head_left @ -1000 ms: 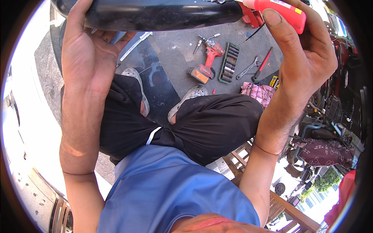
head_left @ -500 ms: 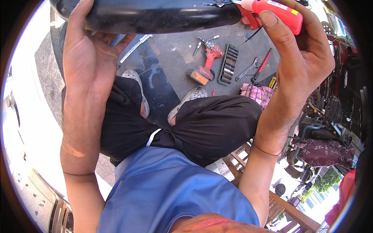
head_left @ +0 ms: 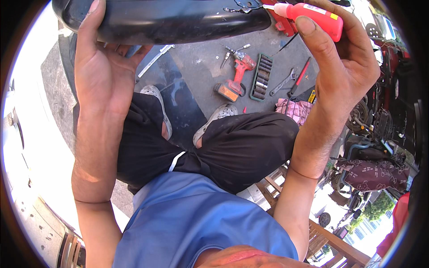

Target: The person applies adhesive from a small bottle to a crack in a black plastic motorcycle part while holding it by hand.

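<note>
A long, glossy black plastic part (head_left: 178,22), curved like a fender, spans the top of the view. My left hand (head_left: 105,73) grips its left end, with the thumb over the front and the other fingers behind and underneath. In my right hand (head_left: 344,62) is a small red squeeze bottle (head_left: 315,18), pinched between thumb and fingers. Its pale nozzle points left and touches, or nearly touches, the right end of the black part. Wet-looking dark streaks lie on the surface there. A red piece (head_left: 283,22) shows behind the bottle.
On the ground lie a red cordless impact wrench (head_left: 239,73), a socket set (head_left: 262,77), an adjustable wrench (head_left: 283,81), a red-handled tool (head_left: 300,77) and a caliper (head_left: 154,60). A wire basket (head_left: 292,109) holds pink cloth. Parked two-wheelers (head_left: 366,152) stand at the right.
The black part has shifted slightly left and up. My right hand and the bottle have moved slightly left, and more of the nozzle and the streaked end shows.
</note>
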{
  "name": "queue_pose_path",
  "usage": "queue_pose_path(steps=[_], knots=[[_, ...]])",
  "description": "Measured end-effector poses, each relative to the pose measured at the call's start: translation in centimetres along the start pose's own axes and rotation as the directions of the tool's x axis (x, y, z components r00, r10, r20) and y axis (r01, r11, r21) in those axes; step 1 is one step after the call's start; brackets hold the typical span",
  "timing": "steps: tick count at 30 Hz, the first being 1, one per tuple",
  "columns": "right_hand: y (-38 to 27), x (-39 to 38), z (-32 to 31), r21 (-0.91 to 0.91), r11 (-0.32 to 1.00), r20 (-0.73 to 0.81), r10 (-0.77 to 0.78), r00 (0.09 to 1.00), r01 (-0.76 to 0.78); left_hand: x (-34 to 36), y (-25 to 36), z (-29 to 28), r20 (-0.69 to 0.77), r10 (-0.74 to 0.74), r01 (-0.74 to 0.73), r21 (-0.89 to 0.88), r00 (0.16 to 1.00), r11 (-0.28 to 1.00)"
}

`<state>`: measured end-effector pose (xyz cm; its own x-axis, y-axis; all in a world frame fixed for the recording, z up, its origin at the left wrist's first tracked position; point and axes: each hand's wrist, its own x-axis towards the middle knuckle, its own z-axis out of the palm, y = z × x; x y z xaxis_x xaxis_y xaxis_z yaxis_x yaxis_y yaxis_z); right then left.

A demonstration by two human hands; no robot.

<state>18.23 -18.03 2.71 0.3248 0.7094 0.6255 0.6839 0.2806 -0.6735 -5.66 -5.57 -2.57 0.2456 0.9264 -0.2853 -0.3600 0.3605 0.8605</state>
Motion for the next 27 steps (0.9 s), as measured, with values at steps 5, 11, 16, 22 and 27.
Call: queue_pose_path(steps=[5,11,16,22,27], knots=[[-1.3,-0.3,0.0,0.091,0.986,-0.033,0.144,0.989,-0.141,0.0,0.0,0.0,0.025,0.041,-0.04,-0.043,0.999,0.998],[0.8,0.4,-2.2,0.235,0.918,0.057,0.316,0.947,-0.32,0.1,0.3,-0.1,0.044,0.056,-0.052,-0.077,0.997,0.996],[3.2,0.6,-3.1,0.462,0.729,0.129,0.509,0.851,-0.505,0.3,0.5,-0.2,0.09,0.083,-0.072,-0.124,0.992,0.99],[2.9,0.7,-3.5,0.595,0.627,0.174,0.51,0.843,-0.502,0.6,1.8,-0.2,0.184,0.119,-0.064,-0.279,0.976,0.958],[1.4,-0.1,-3.7,0.614,0.616,0.198,0.485,0.852,-0.493,0.4,3.8,0.7,0.238,0.171,-0.068,-0.387,0.956,0.92]])
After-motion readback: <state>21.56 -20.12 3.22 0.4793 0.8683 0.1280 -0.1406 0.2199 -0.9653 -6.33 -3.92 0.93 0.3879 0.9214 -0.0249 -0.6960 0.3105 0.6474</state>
